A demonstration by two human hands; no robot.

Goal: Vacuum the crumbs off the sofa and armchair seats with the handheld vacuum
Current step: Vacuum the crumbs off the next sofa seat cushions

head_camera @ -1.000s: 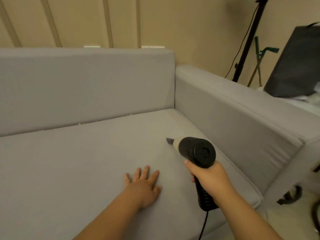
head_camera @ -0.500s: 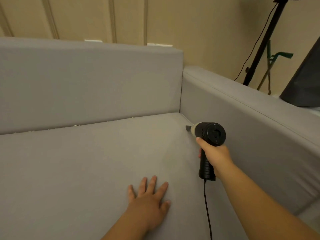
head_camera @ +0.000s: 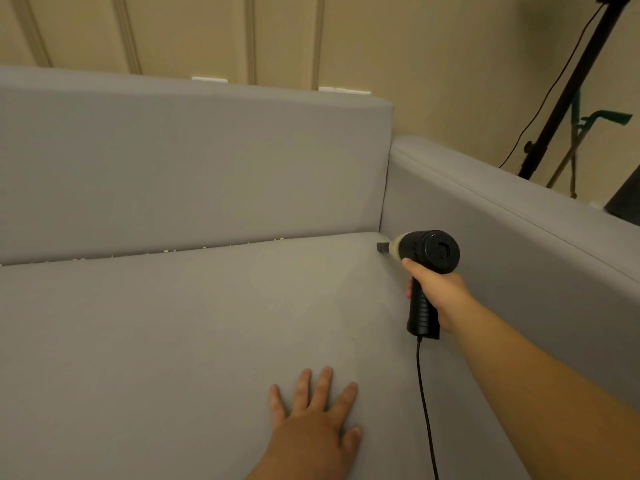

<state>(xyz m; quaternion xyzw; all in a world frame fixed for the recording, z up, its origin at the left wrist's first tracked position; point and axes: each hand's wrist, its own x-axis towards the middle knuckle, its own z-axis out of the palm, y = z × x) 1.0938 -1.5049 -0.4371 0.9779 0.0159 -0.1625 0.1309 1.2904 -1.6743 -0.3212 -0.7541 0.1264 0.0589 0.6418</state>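
Note:
A grey sofa seat [head_camera: 173, 341] fills the view. My right hand [head_camera: 438, 291] grips the handle of a black handheld vacuum [head_camera: 429, 252], whose dark nozzle tip points into the back right corner of the seat. Small pale crumbs [head_camera: 173, 251] lie in a line along the crease between seat and backrest [head_camera: 190, 168], left of the nozzle. Near the front of the seat my left hand [head_camera: 315, 420] rests flat with its fingers spread. The vacuum's black cord [head_camera: 424, 393] hangs down from the handle.
The sofa's right armrest [head_camera: 519, 230] rises close beside the vacuum. Behind it stand a black stand pole [head_camera: 568, 88] with a cable and a green-handled tool [head_camera: 602, 119]. A beige panelled wall runs behind the backrest.
My right hand has carried the vacuum away from the middle of the seat into the back right corner. The view has moved closer to the sofa. My left hand stays flat on the seat.

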